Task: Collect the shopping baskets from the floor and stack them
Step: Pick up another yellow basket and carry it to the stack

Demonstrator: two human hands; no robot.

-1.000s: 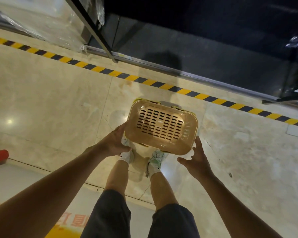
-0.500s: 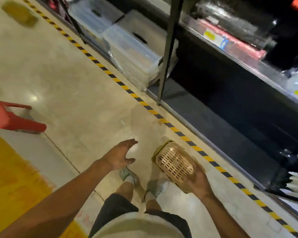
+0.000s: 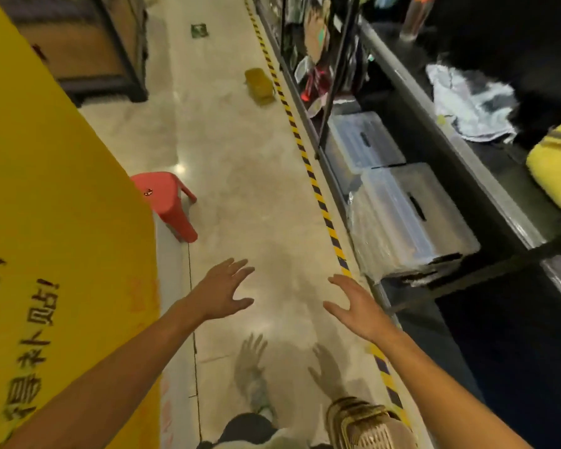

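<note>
A tan slotted shopping basket (image 3: 368,424) lies upside down on the floor at the bottom edge of the head view, by my feet and under my right forearm. A second, yellowish basket (image 3: 259,85) sits far down the aisle beside the striped floor tape. My left hand (image 3: 222,291) and my right hand (image 3: 357,306) are both stretched out in front of me, fingers spread, holding nothing. Neither hand touches a basket.
A red plastic stool (image 3: 169,202) stands at the left, against a yellow display panel (image 3: 52,222). Dark shelving (image 3: 434,118) runs along the right with clear storage boxes (image 3: 399,218) on its lowest level. Yellow-black tape (image 3: 314,186) marks the shelf line. The aisle floor between is bare.
My right hand has let go of the tan basket, which now rests on the floor by my feet. My view has swung up along the aisle, and both hands are raised and spread.
</note>
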